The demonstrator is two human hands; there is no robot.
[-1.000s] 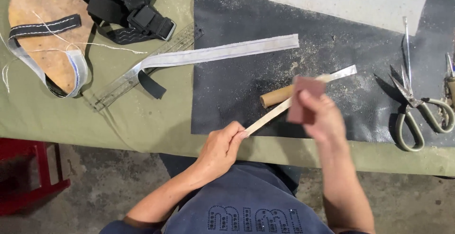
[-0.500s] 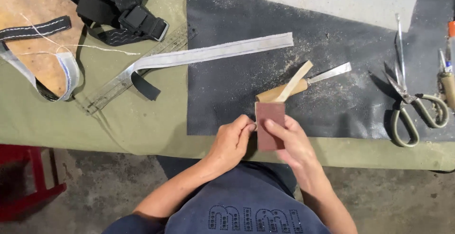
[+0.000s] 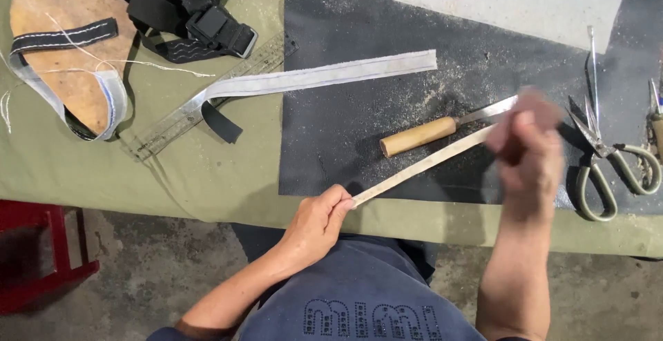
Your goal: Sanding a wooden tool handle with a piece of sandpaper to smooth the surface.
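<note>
Head view: right hand [image 3: 526, 144] (blurred) has slid up the strip [image 3: 421, 165].

No pkgs, labels, signs or screens on the bench; nearest thing to lettering is the studded print on the person's dark blue shirt [image 3: 366, 313] at 6 o'clock, pale dots on blue; metal ruler [image 3: 207, 99] at 10 o'clock has fine graduation marks, too small to make out.
</note>
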